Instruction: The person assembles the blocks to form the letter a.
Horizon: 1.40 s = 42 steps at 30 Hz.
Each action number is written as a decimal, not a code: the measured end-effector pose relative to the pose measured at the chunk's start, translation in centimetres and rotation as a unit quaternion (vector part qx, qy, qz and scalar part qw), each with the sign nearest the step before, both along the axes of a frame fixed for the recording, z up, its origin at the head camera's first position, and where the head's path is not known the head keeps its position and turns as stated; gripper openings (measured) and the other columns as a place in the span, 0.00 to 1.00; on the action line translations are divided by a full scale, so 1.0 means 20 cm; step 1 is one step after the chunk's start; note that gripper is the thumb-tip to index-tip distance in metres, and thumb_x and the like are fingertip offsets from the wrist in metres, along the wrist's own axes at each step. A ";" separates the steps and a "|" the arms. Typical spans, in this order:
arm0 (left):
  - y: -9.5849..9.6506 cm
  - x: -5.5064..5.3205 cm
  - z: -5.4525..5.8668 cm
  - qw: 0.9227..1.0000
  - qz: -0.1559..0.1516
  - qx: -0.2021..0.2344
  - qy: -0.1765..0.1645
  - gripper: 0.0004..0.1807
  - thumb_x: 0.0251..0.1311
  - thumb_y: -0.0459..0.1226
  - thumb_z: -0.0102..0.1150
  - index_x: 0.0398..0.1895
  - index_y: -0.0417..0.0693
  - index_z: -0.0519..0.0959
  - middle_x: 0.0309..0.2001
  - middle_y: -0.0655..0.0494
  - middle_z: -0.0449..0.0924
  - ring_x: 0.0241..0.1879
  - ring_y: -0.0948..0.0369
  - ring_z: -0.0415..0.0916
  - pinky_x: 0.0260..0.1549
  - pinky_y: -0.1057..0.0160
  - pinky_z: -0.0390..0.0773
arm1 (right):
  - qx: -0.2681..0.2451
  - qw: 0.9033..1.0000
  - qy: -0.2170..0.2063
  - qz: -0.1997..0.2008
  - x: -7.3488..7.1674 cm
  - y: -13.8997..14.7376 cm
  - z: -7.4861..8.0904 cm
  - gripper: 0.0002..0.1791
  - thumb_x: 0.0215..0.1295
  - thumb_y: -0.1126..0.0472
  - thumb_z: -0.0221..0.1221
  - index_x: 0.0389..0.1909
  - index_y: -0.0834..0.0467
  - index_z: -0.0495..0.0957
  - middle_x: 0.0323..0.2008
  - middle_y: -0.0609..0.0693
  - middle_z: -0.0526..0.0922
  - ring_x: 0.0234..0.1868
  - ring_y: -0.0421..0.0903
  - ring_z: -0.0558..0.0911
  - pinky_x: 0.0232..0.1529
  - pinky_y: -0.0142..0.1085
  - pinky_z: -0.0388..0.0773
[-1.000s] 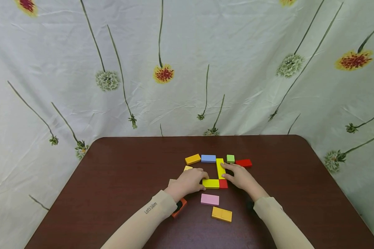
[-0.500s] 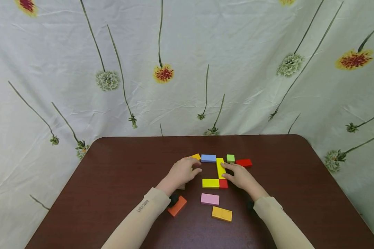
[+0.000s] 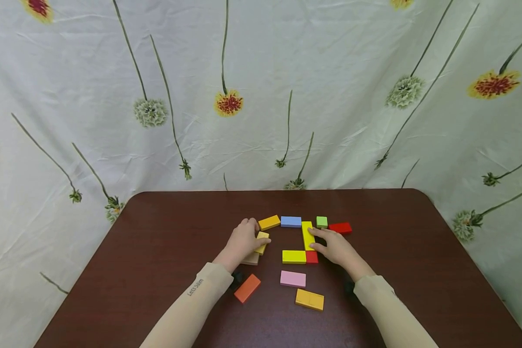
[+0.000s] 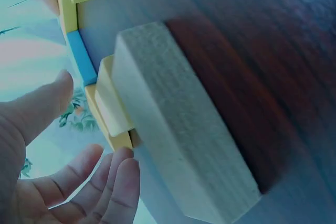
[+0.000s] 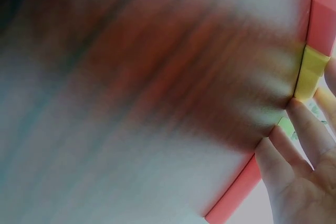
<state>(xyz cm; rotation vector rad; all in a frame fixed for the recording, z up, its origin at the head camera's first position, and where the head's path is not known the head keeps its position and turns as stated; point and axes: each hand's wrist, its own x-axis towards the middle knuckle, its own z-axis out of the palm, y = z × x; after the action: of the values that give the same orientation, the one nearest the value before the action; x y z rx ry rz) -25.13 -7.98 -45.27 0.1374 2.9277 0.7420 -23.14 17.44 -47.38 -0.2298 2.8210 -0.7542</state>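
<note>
My left hand (image 3: 238, 244) reaches over a pale yellow block (image 3: 263, 235), thumb on its near side and fingers beyond its far left. In the left wrist view the thumb and fingers stand apart with nothing gripped between them. A beige wooden block (image 4: 173, 119) lies beside the pale yellow one. My right hand (image 3: 337, 247) rests its thumb and index fingertips along the right side of a long yellow block (image 3: 307, 234). That block meets a small red block (image 3: 311, 257), which adjoins another yellow block (image 3: 293, 256).
Along the back lie an orange-yellow block (image 3: 269, 223), a blue block (image 3: 291, 222), a green block (image 3: 322, 222) and a red block (image 3: 340, 227). Nearer sit a pink block (image 3: 293, 279), an orange block (image 3: 247, 288) and a golden block (image 3: 310, 299). The brown table (image 3: 396, 217) has rounded far corners.
My left hand has left the near yellow block and moved left to the pale yellow one, uncovering the orange-yellow block again. My right hand stays at the long yellow block.
</note>
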 end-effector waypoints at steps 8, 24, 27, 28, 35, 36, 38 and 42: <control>-0.01 0.00 -0.03 0.999 -0.005 -0.018 -0.028 0.28 0.47 0.48 0.77 0.40 0.43 0.72 0.35 0.51 0.72 0.34 0.57 0.70 0.37 0.60 0.77 | 0.000 1.000 -0.003 -0.001 0.00 0.00 0.00 0.31 0.67 0.55 0.61 0.70 0.53 0.69 0.68 0.66 0.69 0.69 0.65 0.66 0.66 0.60 0.67; -0.01 0.03 -0.02 0.998 -0.042 -0.035 -0.026 0.22 0.49 0.44 0.77 0.41 0.43 0.78 0.36 0.51 0.76 0.34 0.58 0.71 0.37 0.61 0.77 | -0.007 1.000 0.001 0.005 -0.01 0.00 -0.01 0.31 0.67 0.55 0.61 0.70 0.54 0.69 0.68 0.65 0.69 0.70 0.64 0.67 0.66 0.59 0.67; -0.01 0.03 -0.03 0.996 -0.071 -0.038 -0.022 0.19 0.49 0.42 0.76 0.42 0.45 0.81 0.37 0.52 0.77 0.34 0.58 0.71 0.39 0.60 0.77 | -0.007 1.000 0.001 0.004 -0.01 0.00 0.00 0.31 0.67 0.55 0.61 0.70 0.54 0.69 0.68 0.65 0.69 0.70 0.64 0.67 0.66 0.59 0.67; -0.01 0.03 -0.03 0.996 -0.081 -0.039 -0.021 0.18 0.49 0.41 0.76 0.42 0.46 0.81 0.37 0.53 0.77 0.35 0.58 0.71 0.39 0.60 0.77 | -0.007 1.000 0.001 0.004 -0.01 0.00 0.00 0.31 0.67 0.55 0.61 0.70 0.54 0.69 0.68 0.65 0.69 0.70 0.64 0.67 0.66 0.60 0.67; 0.00 0.05 -0.04 0.987 -0.154 -0.047 -0.005 0.15 0.51 0.35 0.74 0.43 0.47 0.84 0.40 0.53 0.79 0.37 0.59 0.73 0.44 0.59 0.79 | -0.004 1.000 -0.010 -0.006 -0.01 0.00 0.00 0.31 0.67 0.54 0.61 0.71 0.52 0.68 0.69 0.65 0.68 0.70 0.65 0.66 0.66 0.60 0.67; 0.00 0.06 -0.04 0.985 -0.165 -0.048 -0.001 0.15 0.52 0.35 0.74 0.43 0.47 0.84 0.40 0.53 0.80 0.37 0.59 0.73 0.44 0.59 0.79 | -0.003 1.000 -0.009 -0.006 -0.01 0.00 0.00 0.31 0.67 0.54 0.61 0.71 0.52 0.68 0.69 0.65 0.68 0.70 0.65 0.66 0.66 0.60 0.67; 0.00 0.07 -0.04 0.982 -0.180 -0.051 0.004 0.15 0.52 0.34 0.73 0.44 0.47 0.84 0.41 0.53 0.80 0.37 0.59 0.73 0.44 0.59 0.79 | -0.003 1.000 -0.008 -0.003 -0.01 0.00 0.00 0.31 0.68 0.54 0.61 0.71 0.53 0.68 0.69 0.65 0.68 0.70 0.65 0.66 0.66 0.60 0.67; 0.01 0.08 -0.04 0.979 -0.196 -0.058 0.007 0.15 0.53 0.34 0.73 0.45 0.48 0.84 0.43 0.53 0.81 0.38 0.60 0.72 0.45 0.60 0.79 | -0.001 1.000 0.000 0.006 0.00 0.00 0.00 0.30 0.68 0.55 0.61 0.70 0.54 0.69 0.68 0.65 0.69 0.69 0.65 0.66 0.66 0.60 0.67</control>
<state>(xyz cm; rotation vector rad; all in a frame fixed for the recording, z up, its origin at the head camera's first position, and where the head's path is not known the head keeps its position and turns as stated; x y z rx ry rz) -23.53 -7.74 -46.13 0.6859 2.8114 0.5089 -23.22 17.44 -47.44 -0.2455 2.8155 -0.7559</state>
